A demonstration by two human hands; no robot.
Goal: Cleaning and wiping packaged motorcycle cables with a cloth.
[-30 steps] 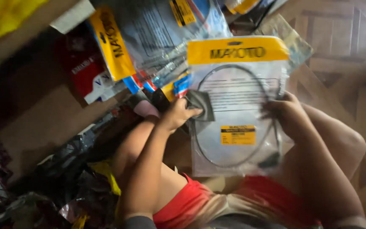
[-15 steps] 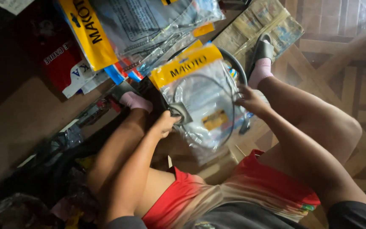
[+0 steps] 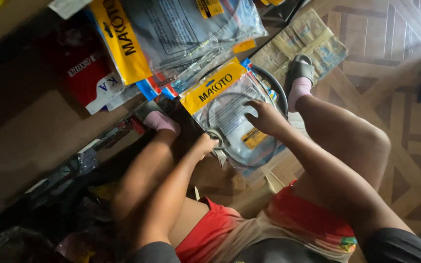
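While hands (image 3: 235, 131) press cable packet (image 3: 230, 112), floor

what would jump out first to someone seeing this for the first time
Centre frame, a clear plastic packet with a yellow header, holding a coiled cable, lies on the floor under both hands: left hand at its lower edge, right hand pressing on top. Above it sits a larger packet of the same kind.

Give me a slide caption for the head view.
Both hands, left and right, press a bagged cable pack down.

Red shorts (image 3: 293, 219), pink socks (image 3: 299, 90), dark sandals (image 3: 300, 68).
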